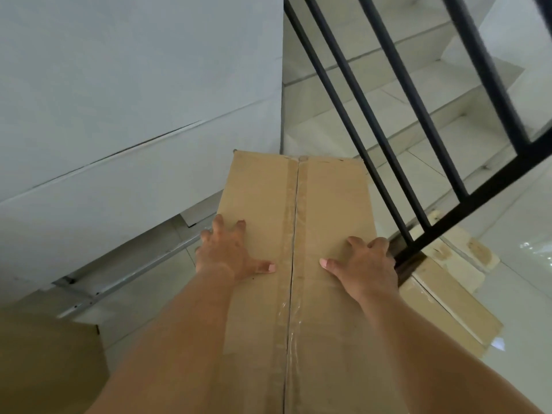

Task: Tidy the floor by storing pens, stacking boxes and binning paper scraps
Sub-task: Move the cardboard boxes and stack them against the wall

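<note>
Squarely in the middle of the view, both hands lay on the top face of a long cardboard box (pixel 325 210), which ran away from the person with a taped seam (pixel 294 249) down its length. The left hand (pixel 231 253) was spread flat just left of the seam, fingers splayed and reaching the box's left edge, thumb pointing toward the tape. The right hand (pixel 366 264) was likewise spread open on the right of the seam, its outer fingers curling at the box's right edge and its thumb aimed back at the tape. Neither hand was closed around anything; both pressed palm-down on the cardboard.

Right of the box, partly beneath it, a second flat cardboard box (pixel 448 306) rested on the glossy pale tiled floor (pixel 519 264). A black metal railing (pixel 418 144) rose just right of the long box, with pale stairs (pixel 418 94) visible through its bars. Left of the box stood large white panels (pixel 119 115), and a metal rail (pixel 131 270) lay on the floor below them. Another brown cardboard surface (pixel 44 363) filled the corner far left of the box.
</note>
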